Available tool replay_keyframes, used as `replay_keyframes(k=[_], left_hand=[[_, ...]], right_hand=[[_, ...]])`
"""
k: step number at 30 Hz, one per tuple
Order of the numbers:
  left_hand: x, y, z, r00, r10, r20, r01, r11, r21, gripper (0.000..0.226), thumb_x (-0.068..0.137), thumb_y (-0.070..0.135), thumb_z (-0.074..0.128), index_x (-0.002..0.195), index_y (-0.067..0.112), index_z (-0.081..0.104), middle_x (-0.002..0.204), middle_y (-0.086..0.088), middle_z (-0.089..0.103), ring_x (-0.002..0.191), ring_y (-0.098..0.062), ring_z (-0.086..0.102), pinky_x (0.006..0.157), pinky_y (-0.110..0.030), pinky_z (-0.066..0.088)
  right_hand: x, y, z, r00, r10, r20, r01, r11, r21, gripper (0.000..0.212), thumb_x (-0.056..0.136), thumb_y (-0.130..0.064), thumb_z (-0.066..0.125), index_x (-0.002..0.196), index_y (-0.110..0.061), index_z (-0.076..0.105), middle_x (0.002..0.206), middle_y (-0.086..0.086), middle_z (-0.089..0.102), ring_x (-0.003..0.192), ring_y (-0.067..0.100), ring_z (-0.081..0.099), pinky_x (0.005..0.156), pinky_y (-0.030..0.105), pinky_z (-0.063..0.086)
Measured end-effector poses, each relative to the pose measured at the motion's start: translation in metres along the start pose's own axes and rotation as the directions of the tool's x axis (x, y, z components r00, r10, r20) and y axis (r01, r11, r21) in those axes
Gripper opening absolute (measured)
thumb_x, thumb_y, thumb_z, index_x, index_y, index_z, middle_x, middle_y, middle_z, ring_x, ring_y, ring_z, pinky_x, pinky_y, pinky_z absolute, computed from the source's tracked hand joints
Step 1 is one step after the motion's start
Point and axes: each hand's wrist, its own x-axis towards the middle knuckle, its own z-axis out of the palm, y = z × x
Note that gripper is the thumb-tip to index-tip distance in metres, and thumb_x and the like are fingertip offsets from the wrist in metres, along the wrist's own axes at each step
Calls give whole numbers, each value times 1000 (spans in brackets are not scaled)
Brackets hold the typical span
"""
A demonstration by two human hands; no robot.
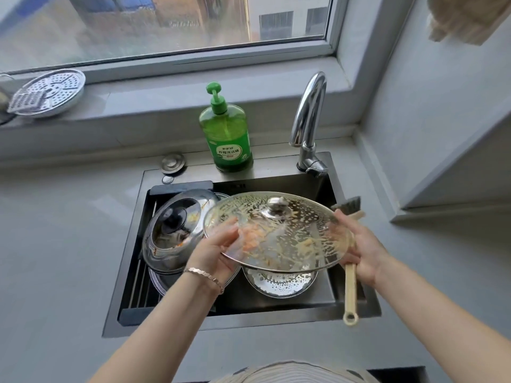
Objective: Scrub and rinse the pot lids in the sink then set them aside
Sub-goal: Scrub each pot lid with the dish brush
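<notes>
glass lid (290, 244) spanning sink (249, 323), steel lid (171, 236) crowding left

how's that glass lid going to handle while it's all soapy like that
Probably slippery: the glass lid is coated in suds and residue, and the left hand holds it only at its edge. Likely stiff but breakable, being clear glass over a steel sink. It may feel awkward to steady, since the right hand also grips the brush.
</notes>
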Motion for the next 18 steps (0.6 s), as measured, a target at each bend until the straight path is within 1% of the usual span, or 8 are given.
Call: replay_keyframes(k=[3,6,8,10,12,14,15,18], left_hand=[[7,-8,-2,997,-78,24,79,995,-54,47,72,3,57,118,-3,54,109,-21,65,84,-27,67,77,-44,52],[13,-16,-5,987,-158,26,159,986,-57,29,82,1,54,109,-7,56,92,-20,70,67,-24,70,65,-36,58],[15,-23,-3,988,-144,-53,150,980,129,30,90,5,52,117,-9,50,86,-20,69,61,-24,67,51,-27,58],[20,-33,-12,995,-11,-96,54,891,451,68,89,16,61,143,0,23,122,-23,57,84,-25,64,67,-31,58],[15,-38,-23,983,158,93,-160,499,852,95,78,42,63,149,14,8,152,-10,23,131,-24,39,106,-38,38],[7,-45,-35,912,165,376,-383,10,924,94,71,55,50,149,25,6,154,7,1,144,-10,0,116,-28,9],[4,-48,-38,854,150,499,-481,-141,865,92,72,57,48,147,30,2,154,10,-5,144,-7,-8,116,-24,4],[12,-56,-39,687,252,681,-628,-265,732,77,77,58,46,141,41,6,156,3,14,145,-10,8,117,-31,14]], right_hand=[[-11,-11,1,998,-54,-16,55,998,19,6,90,-12,54,84,-10,53,51,0,60,24,2,35,23,11,17],[-19,-22,-4,998,-65,-19,66,997,47,8,90,-3,49,89,-7,56,51,3,61,23,2,29,23,9,17],[-23,-24,-2,993,-108,-45,109,994,12,9,88,-1,51,88,-6,58,59,8,63,26,1,29,24,10,19],[-28,-23,4,979,-185,-82,181,982,-54,8,86,2,54,87,-5,58,68,12,61,28,1,28,25,11,20],[-33,-22,13,954,-275,-120,261,958,-119,7,85,3,56,83,-3,55,68,12,54,29,0,28,27,11,21],[-34,-21,22,929,-332,-161,311,940,-142,12,85,5,57,79,-4,52,56,6,52,29,0,28,28,12,21],[-34,-20,26,923,-339,-184,318,938,-138,12,85,5,57,80,-5,53,49,2,53,29,0,27,28,11,21],[-37,-18,39,931,-287,-226,278,958,-73,11,85,7,55,84,-3,54,50,3,55,26,0,26,28,11,20]])
